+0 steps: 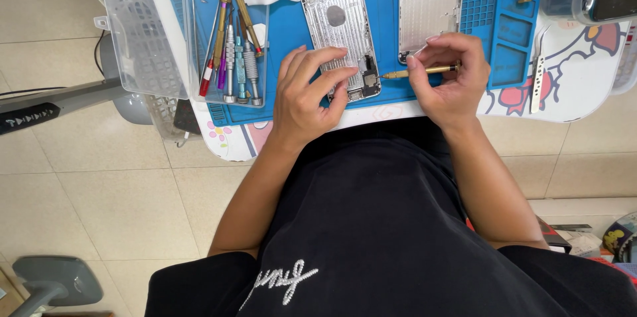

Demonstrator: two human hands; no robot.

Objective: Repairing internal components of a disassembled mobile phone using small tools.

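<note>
A: From the head view, the left hand [310, 94] lies flat with fingers spread, pinning the phone housing [340, 33] down on the blue mat [292, 28] at the near edge. The right hand [446, 77] is pinched around a gold screwdriver [419, 71], tip at the housing's lower right corner.

B: That shell looks thin, stiff and light, and I'd guess slippery, so hold it by the edges.

A: Yeah. More drivers sit in a clear tray [229, 38] to the left, a second metal plate [428, 1] lies far right. It's a small white table [577, 101] over a tiled floor [93, 184].
</note>
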